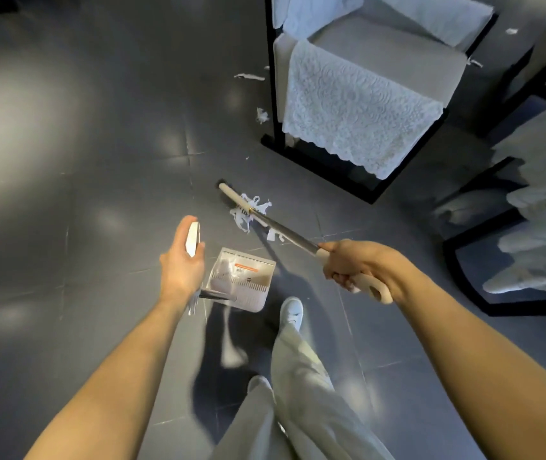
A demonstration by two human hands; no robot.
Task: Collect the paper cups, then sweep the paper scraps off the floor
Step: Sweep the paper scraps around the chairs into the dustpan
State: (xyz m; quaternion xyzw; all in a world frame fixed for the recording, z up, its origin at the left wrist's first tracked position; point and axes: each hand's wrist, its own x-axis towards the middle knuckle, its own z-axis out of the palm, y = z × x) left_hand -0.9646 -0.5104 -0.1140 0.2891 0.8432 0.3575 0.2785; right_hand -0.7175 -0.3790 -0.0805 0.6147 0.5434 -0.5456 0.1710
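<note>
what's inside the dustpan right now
The dustpan holds a few pale scraps near its back wall, blurred. The left hand covers its left edge, so anything there is hidden.

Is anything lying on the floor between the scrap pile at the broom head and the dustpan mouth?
Nothing visible does. The scrap pile lies beside the broom, and the strip of floor down to the dustpan shows bare dark tile. A couple of loose scraps sit just right of that line.

right hand grips broom by paper scraps; left hand holds dustpan.
</note>
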